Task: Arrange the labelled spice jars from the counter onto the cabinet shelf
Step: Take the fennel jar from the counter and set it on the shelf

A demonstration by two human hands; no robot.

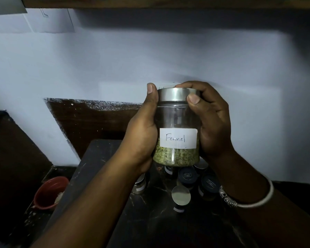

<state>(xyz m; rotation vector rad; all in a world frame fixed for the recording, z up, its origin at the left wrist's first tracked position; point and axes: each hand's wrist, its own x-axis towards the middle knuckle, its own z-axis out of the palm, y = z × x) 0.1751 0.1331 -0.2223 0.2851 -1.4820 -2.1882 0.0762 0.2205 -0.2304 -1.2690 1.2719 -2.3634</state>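
A clear jar (176,122) with a steel lid and a white label reading "Fennel" is held upright in front of the wall, with green seeds in its lower third. My left hand (143,133) wraps its left side, thumb up by the lid. My right hand (211,120) grips the right side, thumb and fingers on the lid. Below it, several other jars stand on the dark counter (150,221): one with a steel lid (180,193), two with dark lids (187,175) (210,183). A wooden shelf edge (168,3) runs along the top.
A red bowl (49,192) sits low at the left of the counter. A dark brown panel (89,120) leans against the pale blue wall behind. A metal bangle and a bracelet (243,199) circle my right wrist.
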